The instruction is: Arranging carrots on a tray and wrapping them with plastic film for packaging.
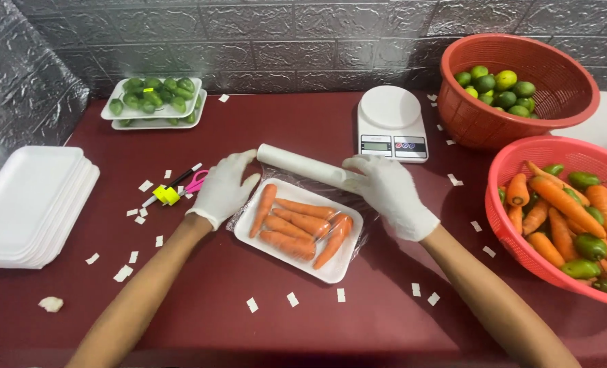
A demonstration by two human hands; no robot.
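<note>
Between both gloved hands, left hand and right hand, fingers curl around a white roll of wrap beyond a white tray of orange carrots.

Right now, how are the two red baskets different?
The far red basket holds only green and yellowish limes; the near red basket holds carrots mixed with green peppers. The far one looks darker and sits by the wall; the near one is pinker and nearer the right hand. Both are round, perforated plastic.

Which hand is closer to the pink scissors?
Left. The left hand sits just right of the pink scissors, while the right hand is far across the carrot tray.
</note>
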